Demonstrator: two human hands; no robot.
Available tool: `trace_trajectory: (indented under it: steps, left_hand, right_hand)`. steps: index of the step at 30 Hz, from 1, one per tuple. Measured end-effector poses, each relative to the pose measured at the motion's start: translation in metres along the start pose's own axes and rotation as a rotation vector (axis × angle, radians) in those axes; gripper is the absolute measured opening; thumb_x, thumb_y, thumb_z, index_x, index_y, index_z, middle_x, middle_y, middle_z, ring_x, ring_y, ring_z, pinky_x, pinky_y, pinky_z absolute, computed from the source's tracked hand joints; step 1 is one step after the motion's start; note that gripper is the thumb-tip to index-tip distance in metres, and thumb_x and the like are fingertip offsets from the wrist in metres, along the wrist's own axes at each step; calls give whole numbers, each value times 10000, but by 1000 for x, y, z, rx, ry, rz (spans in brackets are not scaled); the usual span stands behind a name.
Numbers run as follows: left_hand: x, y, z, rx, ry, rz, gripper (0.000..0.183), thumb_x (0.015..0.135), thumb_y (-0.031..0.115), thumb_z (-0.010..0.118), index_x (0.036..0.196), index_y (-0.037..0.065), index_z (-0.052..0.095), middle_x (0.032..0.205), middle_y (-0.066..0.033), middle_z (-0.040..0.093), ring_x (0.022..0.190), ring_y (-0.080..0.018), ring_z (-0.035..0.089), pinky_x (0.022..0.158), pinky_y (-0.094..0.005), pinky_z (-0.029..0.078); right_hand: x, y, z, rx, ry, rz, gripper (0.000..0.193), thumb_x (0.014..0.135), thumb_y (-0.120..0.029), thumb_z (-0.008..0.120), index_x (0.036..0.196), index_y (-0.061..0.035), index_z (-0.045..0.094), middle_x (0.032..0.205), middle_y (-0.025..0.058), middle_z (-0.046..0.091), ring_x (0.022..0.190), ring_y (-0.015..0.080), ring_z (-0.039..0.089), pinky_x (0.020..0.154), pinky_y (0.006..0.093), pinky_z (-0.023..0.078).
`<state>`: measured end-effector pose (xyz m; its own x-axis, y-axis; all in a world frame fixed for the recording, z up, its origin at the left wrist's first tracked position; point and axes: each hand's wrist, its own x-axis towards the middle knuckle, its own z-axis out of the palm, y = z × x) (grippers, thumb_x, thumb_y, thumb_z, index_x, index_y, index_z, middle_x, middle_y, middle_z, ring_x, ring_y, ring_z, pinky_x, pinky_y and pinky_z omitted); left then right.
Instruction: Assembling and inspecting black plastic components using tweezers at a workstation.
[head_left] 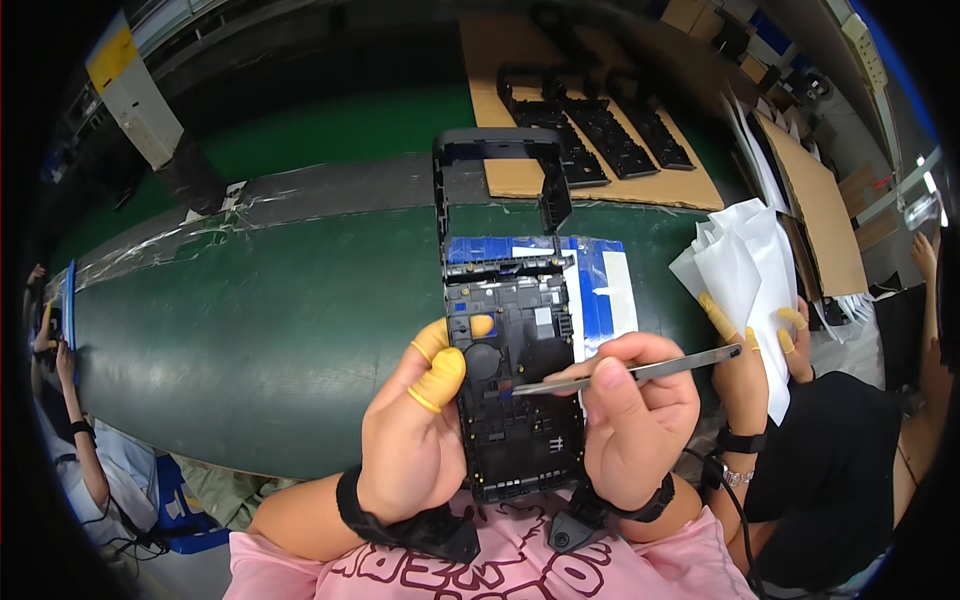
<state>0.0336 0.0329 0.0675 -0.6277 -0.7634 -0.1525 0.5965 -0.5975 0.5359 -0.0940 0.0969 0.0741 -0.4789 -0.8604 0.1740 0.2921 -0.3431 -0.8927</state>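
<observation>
A long black plastic housing (pixel 520 345) with an open frame at its far end is held up in front of me. My left hand (pixel 410 420), in yellow finger cots, grips its left edge; one covered fingertip shows through an opening in the housing. Between the thumb and fingers of my right hand (pixel 640 420) is a pair of grey metal tweezers (pixel 690 362). Their tips reach the housing's middle, at a small dark reddish spot too small to name. A blue sheet with white strips (pixel 605 290) lies on the table behind the housing.
Several similar black housings (pixel 615 135) lie on cardboard (pixel 700 190) at the far right of the green table (pixel 250 330). On my right a co-worker's hands (pixel 740 350) hold white sheets (pixel 740 260). A grey and yellow post (pixel 140 100) stands far left. Another person (pixel 75 400) is at the left edge.
</observation>
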Motion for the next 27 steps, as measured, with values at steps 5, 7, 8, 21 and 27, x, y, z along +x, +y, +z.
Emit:
trace_trajectory:
  steps: [5, 7, 8, 21, 27]
  left_hand:
    - [6, -1, 1, 145, 59, 62, 447, 706, -62, 496, 1126, 19, 367, 1010, -97, 488, 885, -165, 502, 794, -298, 418]
    - [15, 8, -7, 333, 128, 111, 515, 635, -90, 497, 1121, 33, 378, 900, -57, 509, 791, -132, 497, 734, -259, 421]
    - [22, 20, -11, 413, 149, 129, 490, 644, -73, 511, 1107, 36, 394, 886, -52, 517, 787, -127, 506, 715, -255, 431]
    - [272, 106, -33, 2046, 587, 820, 414, 669, 351, 618, 961, 60, 587, 945, -196, 539, 937, -351, 494, 772, -403, 419]
    - [285, 29, 17, 2322, 129, 154, 515, 719, 490, 472, 967, 58, 601, 1032, -137, 556, 1012, -285, 481, 847, -391, 339]
  right_hand:
    - [7, 3, -13, 73, 82, -135, 152, 789, -11, 510, 922, 49, 465, 759, 163, 588, 627, 125, 536, 586, 215, 423]
    - [13, 2, -24, 68, 125, -174, 157, 788, -21, 515, 924, 43, 466, 744, 167, 589, 583, 102, 513, 547, 192, 398]
    - [16, 2, -29, 37, 171, -190, 151, 794, -34, 502, 922, 36, 465, 723, 154, 584, 556, 94, 482, 536, 190, 387]
    - [13, 1, -73, -21, 456, -200, 121, 786, -60, 506, 884, 9, 490, 658, 103, 552, 496, 88, 431, 469, 174, 327]
    - [3, 8, -68, -184, 365, -122, 138, 768, -22, 538, 887, 28, 489, 649, 64, 548, 485, 43, 397, 462, 153, 311]
